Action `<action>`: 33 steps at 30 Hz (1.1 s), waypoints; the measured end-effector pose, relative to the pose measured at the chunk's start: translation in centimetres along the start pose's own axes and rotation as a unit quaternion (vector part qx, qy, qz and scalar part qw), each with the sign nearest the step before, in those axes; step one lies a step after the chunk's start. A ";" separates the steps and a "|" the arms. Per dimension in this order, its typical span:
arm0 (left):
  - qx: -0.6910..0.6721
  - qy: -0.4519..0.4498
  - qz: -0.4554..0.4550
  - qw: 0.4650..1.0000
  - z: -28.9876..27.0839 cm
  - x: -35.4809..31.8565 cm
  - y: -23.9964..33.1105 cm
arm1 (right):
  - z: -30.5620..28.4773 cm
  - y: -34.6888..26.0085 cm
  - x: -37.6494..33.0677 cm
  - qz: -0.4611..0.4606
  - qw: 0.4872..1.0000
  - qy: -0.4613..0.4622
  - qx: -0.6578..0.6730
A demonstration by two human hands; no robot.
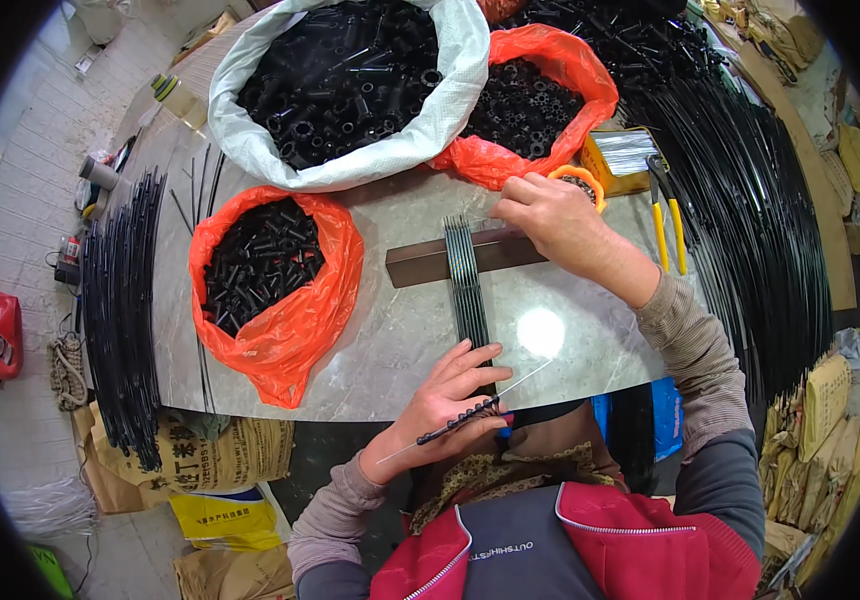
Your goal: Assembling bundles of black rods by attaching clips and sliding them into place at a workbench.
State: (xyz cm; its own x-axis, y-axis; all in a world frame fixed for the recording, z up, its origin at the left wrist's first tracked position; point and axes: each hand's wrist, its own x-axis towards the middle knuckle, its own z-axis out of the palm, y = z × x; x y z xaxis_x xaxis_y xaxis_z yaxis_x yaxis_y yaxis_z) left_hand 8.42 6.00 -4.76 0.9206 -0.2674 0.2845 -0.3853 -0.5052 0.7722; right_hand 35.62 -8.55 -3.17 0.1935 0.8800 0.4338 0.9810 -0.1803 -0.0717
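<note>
Right hand (548, 220) covers most of small orange-rimmed container (582, 180), contents barely showing, can't tell what. Fingertips of that hand hide where rod bundle (467, 290) top meets brown bar (450, 258). Bundle's near end slips under left hand (447, 400). Thin wire (470, 408) in left hand: beads on it too small to make out. White sack (350, 80) and far black heap (640, 40) cut off by top edge. Stuff on floor at far left blurry, squashed by lens. Right-side sacks (830, 400) half lost in dark rim.
</note>
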 end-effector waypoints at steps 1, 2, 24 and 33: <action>0.001 -0.004 0.000 1.000 0.0 0.1 0.0 | 0.2 0.0 0.0 0.003 1.000 0.002 0.001; 0.001 -0.005 -0.004 1.000 -0.1 0.2 0.0 | 0.3 0.0 0.0 0.000 1.000 -0.004 0.014; 0.009 -0.027 -0.023 0.999 0.2 -0.2 -0.5 | 0.3 0.4 1.0 -0.026 0.995 -0.048 0.085; 0.005 -0.032 -0.035 0.999 -0.1 -0.1 -0.2 | 0.9 -0.2 0.5 -0.005 0.996 -0.051 0.071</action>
State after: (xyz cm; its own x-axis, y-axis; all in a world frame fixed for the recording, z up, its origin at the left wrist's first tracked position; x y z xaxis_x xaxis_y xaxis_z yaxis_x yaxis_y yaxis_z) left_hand 8.36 6.19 -4.92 0.9397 -0.2822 0.1931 -0.3209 -0.5326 0.7831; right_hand 35.52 -7.67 -3.72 0.1778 0.9230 0.3412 0.9736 -0.1145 -0.1975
